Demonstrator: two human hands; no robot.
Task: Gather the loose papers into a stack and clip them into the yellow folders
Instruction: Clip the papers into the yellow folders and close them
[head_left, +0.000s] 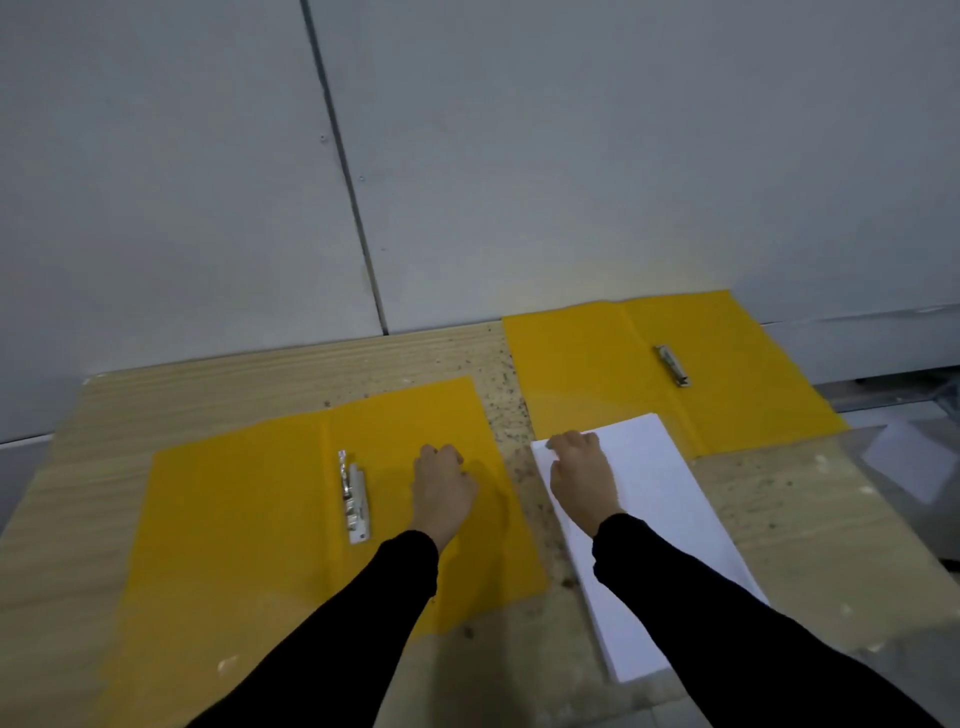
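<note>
Two yellow folders lie open on a wooden table (249, 384). The near folder (234, 499) has its metal clip (355, 499) raised at the spine. My left hand (441, 486) hovers over or rests on its right half with fingers curled, holding nothing I can see. The far folder (587, 358) lies at the back right with its clip (672, 365) flat. A stack of white papers (660, 509) lies between them, overlapping the far folder's front edge. My right hand (582, 478) rests on the stack's far left corner, fingers curled over the edge.
A grey panelled wall (467, 156) rises right behind the table. The tabletop shows dark specks between the folders. A clear plastic sheet or sleeve (904, 467) lies at the right edge.
</note>
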